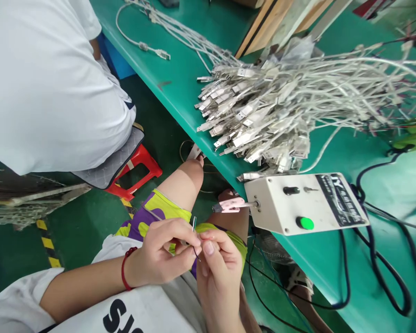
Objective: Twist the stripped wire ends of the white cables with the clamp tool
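My left hand [168, 252], with a red cord bracelet round its wrist, is closed in a pinch over my lap. A thin dark wire [196, 254] curves down from its fingertips, and a short, shiny thin piece [194, 224] sticks up above them. My right hand [219, 266] meets it, thumb and forefinger pressed together. Whatever those right fingers hold is too small and covered to make out. Close by, a beige machine box [270, 203] with a green button [307, 223] stands at the table edge. A pinkish clip [232, 205] sits on its shaft.
A large heap of pale USB cables [256, 111] lies on the green table [180, 92]; more cables trail behind it. Black cords [374, 259] run from the box. Left of me, a person in a white shirt [55, 83] sits on a red stool [138, 171].
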`<state>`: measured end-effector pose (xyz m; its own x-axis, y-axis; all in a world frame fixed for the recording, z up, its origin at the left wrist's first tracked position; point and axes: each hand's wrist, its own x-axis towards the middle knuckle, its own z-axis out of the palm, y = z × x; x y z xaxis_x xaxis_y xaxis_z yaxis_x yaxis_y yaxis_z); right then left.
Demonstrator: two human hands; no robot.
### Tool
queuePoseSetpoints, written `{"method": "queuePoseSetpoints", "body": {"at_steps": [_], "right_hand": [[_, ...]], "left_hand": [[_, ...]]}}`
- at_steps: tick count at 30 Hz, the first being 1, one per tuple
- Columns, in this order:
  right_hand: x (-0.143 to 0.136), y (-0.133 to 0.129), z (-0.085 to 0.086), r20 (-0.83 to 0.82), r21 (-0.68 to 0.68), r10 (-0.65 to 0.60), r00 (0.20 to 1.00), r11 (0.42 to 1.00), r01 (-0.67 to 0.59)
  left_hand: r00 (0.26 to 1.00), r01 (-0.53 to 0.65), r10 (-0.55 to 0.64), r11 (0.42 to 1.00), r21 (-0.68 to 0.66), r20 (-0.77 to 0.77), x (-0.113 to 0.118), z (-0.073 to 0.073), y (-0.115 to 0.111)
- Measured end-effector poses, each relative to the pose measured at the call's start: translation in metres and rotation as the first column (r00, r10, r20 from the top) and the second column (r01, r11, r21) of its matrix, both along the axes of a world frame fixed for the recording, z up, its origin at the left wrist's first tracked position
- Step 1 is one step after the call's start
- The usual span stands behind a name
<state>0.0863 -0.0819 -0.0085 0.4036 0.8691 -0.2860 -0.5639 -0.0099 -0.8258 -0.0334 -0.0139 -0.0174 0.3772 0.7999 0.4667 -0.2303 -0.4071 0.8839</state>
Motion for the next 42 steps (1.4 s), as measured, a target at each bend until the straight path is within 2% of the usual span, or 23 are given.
{"method": "queuePoseSetpoints", "body": {"at_steps": [6, 11, 15, 19, 30, 38, 42], "right_hand": [[0.001, -0.004, 0.0, -0.011, 0.023, -0.01, 1.0, 1.0, 0.01], [0.012, 0.004, -0.01, 0.023, -0.036, -0.072, 0.997, 0.997, 0.073], [0.027, 0.021, -0.011, -0.179, 0.049, -0.069, 0.981, 0.996, 0.079], [0.037, 0.032, -0.011, -0.283, 0.034, -0.01, 0.959, 0.999, 0.02], [0.036, 0.047, -0.007, -0.209, -0.016, -0.106, 0.972, 0.994, 0.105], [0.041, 0.042, -0.011, -0.2, -0.036, -0.07, 0.977, 0.997, 0.064], [0.048, 0.035, -0.013, -0.231, -0.01, 0.063, 0.971, 0.998, -0.067]], "left_hand": [[0.999, -0.015, 0.017, 0.999, 0.034, -0.052, 0.0, -0.003, -0.005], [1.0, -0.018, 0.018, 0.998, -0.052, 0.001, 0.005, -0.009, -0.003], [0.999, -0.016, 0.02, 0.995, -0.103, 0.042, 0.01, -0.012, 0.006], [0.999, -0.042, 0.045, 0.994, -0.101, 0.027, 0.014, -0.013, 0.015], [0.997, -0.023, 0.031, 0.993, -0.118, 0.066, 0.022, -0.012, 0.028], [0.998, -0.022, 0.03, 0.989, -0.146, 0.057, 0.024, -0.017, 0.024], [0.998, -0.032, 0.039, 0.989, -0.146, 0.047, 0.024, -0.015, 0.024]]}}
